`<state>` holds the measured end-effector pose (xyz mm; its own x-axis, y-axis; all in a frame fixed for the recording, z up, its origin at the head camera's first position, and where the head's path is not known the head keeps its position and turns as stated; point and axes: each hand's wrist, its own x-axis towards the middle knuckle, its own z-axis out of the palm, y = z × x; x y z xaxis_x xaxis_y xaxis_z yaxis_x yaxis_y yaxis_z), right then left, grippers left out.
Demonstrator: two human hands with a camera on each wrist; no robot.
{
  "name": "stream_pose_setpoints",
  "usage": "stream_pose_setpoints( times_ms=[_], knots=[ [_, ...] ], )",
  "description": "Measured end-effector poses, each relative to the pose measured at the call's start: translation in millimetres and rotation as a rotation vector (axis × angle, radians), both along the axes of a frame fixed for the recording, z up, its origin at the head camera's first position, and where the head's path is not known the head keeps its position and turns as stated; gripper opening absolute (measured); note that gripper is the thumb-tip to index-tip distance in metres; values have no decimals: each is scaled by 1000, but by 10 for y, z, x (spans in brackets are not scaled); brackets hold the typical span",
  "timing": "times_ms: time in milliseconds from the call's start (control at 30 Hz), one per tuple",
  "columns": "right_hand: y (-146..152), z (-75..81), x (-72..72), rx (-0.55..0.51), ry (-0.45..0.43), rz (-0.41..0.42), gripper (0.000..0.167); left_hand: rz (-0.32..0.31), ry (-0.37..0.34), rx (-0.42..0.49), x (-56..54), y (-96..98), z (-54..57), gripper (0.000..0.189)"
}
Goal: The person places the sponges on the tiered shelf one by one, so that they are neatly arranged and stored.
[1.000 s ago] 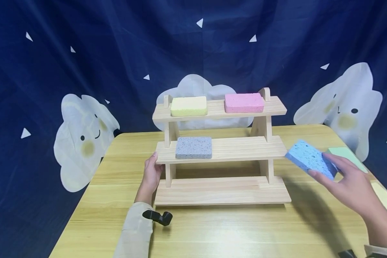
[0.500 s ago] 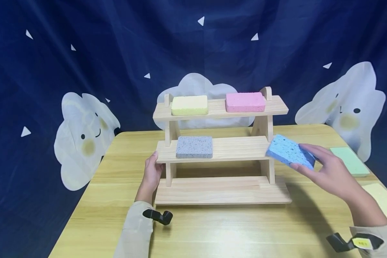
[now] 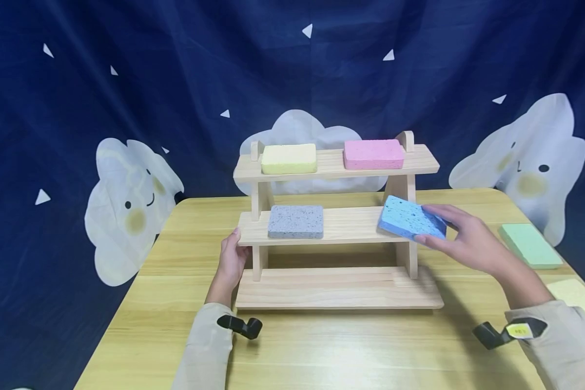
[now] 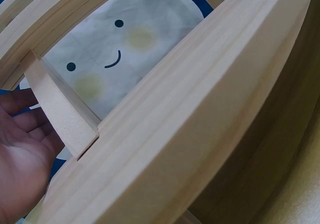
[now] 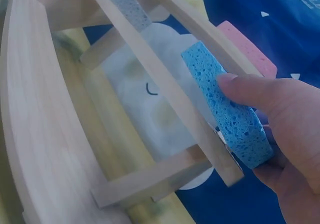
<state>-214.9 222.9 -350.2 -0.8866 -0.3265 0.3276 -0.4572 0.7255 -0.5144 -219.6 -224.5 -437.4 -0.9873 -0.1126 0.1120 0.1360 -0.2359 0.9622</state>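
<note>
A three-tier wooden display stand (image 3: 341,290) stands on the table. My left hand (image 3: 230,265) holds its left side, thumb at the end of the middle shelf; in the left wrist view the fingers (image 4: 25,119) lie beside the upright. My right hand (image 3: 468,238) pinches a blue sponge (image 3: 409,216) between thumb and fingers. That sponge is tilted over the right end of the middle shelf; I cannot tell whether it touches the wood. On the same shelf's left part lies a grey speckled sponge (image 3: 296,222).
The top shelf carries a yellow sponge (image 3: 289,159) and a pink sponge (image 3: 373,155). Right of the stand, a green sponge (image 3: 530,246) and a pale yellow one (image 3: 577,300) lie on the table (image 3: 322,352). A dark blue curtain (image 3: 292,65) hangs behind.
My right hand has carried the blue sponge leftward, from beside the stand to over the middle shelf's right end. The left hand has kept its place on the stand.
</note>
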Motion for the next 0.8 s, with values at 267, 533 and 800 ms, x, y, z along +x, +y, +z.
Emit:
stream_pose_setpoints(
  times_ms=[267, 533, 800],
  knots=[
    [-156, 88, -187, 22, -47, 72, 66, 4, 11, 16, -7, 9, -5, 50],
    [-258, 123, -315, 49, -49, 165, 64, 5, 14, -4, -17, -3, -31, 54],
    [-340, 134, -374, 72, -95, 207, 65, 24, 10, 11, -16, 8, -27, 52]
  ],
)
